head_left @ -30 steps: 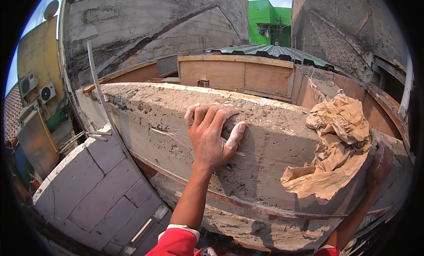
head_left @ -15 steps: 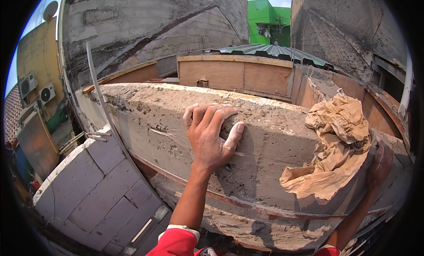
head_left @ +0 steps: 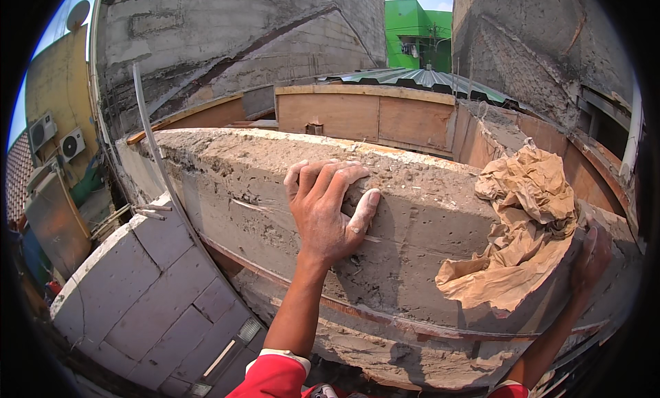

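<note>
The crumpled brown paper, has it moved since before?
No, the crumpled brown paper is draped at the same spot on the concrete beam.

no text or numbers can be read

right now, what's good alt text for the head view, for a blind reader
A person's left grip rests over the top edge of a rough concrete ledge; crumpled brown paper drapes it beside the right grip.

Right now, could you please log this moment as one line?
left hand: on upper edge of concrete beam | right hand: beside crumpled brown paper, contact unclear | paper: draped over beam's edge
</note>
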Motion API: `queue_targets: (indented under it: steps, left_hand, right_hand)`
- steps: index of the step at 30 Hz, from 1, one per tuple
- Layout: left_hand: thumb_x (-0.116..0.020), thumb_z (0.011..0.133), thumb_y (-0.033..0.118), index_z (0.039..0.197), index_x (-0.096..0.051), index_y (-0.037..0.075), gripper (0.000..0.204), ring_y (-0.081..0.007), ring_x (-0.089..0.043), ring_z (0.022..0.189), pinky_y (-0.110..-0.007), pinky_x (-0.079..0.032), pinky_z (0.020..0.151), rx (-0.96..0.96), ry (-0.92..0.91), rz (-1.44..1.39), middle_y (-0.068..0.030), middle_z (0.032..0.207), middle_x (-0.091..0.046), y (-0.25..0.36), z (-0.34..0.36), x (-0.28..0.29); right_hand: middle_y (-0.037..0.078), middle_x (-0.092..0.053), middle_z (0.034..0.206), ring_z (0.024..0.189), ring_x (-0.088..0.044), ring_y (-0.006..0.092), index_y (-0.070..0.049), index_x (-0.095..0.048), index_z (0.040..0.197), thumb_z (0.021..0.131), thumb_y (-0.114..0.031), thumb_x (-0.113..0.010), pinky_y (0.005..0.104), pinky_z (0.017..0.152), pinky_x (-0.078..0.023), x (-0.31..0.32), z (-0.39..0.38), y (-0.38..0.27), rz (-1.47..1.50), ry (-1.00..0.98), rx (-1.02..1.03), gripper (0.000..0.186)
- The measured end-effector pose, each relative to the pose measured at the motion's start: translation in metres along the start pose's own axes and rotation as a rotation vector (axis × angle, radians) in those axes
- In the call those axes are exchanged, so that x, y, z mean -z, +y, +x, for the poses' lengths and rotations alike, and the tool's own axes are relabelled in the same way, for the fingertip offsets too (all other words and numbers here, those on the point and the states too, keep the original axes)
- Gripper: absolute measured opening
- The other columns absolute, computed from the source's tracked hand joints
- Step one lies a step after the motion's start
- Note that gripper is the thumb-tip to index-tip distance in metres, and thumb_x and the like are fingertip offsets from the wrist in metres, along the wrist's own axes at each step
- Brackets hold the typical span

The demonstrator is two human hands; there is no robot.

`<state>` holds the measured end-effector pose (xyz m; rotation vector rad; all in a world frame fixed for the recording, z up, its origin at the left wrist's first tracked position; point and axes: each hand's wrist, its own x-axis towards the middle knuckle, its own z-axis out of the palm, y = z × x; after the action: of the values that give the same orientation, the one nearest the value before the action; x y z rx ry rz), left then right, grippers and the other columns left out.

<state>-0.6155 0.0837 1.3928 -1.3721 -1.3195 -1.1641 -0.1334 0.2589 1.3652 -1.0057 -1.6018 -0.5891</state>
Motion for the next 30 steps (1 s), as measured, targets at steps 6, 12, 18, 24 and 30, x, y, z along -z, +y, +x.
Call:
queue_targets:
  steps: [6,12,18,24,30]
  left_hand:
    - [-0.076,0.09,0.039,0.107,-0.075,0.016,0.029,-0.0247,-0.061,0.111,-0.045,-0.032,0.114,0.001,0.012,-0.003,-0.0027,0.106,-0.073,0.004,0.004,-0.007]
    - [-0.073,0.09,0.041,0.107,-0.075,0.015,0.031,-0.0263,-0.062,0.109,-0.046,-0.033,0.114,0.006,-0.001,0.015,-0.0039,0.106,-0.075,0.012,0.01,-0.013]
    - [-0.066,0.095,0.044,0.105,-0.074,0.014,0.033,-0.0281,-0.061,0.11,-0.047,-0.032,0.115,0.011,-0.002,0.052,-0.0049,0.106,-0.074,0.022,0.017,-0.018]
    - [-0.066,0.096,0.041,0.103,-0.072,0.014,0.029,-0.028,-0.061,0.109,-0.047,-0.033,0.114,-0.002,0.005,0.062,-0.0048,0.105,-0.073,0.032,0.023,-0.026]
    - [-0.065,0.097,0.041,0.103,-0.072,0.013,0.029,-0.0284,-0.061,0.108,-0.047,-0.034,0.114,-0.007,-0.01,0.062,-0.0051,0.105,-0.073,0.034,0.023,-0.026]
  right_hand:
    - [0.022,-0.076,0.116,0.111,-0.07,0.0402,0.004,-0.074,0.122,0.111,-0.027,-0.043,0.0464,0.102,-0.049,0.003,0.003,0.0,0.021,-0.001,-0.027,0.045]
    - [0.022,-0.076,0.108,0.104,-0.071,0.0382,0.004,-0.075,0.116,0.11,-0.028,-0.044,0.045,0.097,-0.05,0.007,0.016,-0.015,0.038,-0.003,0.004,0.045]
    - [0.02,-0.072,0.093,0.088,-0.067,0.0374,-0.002,-0.079,0.109,0.099,-0.022,-0.056,0.0458,0.086,-0.049,-0.002,0.028,-0.014,0.058,0.014,0.024,0.032]
    - [0.02,-0.073,0.091,0.087,-0.067,0.0373,-0.002,-0.079,0.106,0.096,-0.019,-0.058,0.0446,0.085,-0.049,0.0,0.038,-0.009,0.086,0.089,0.073,0.029]
    - [0.019,-0.075,0.094,0.089,-0.068,0.0375,-0.002,-0.079,0.105,0.096,-0.019,-0.058,0.0455,0.086,-0.049,-0.001,0.033,-0.004,0.057,0.042,0.037,0.029]
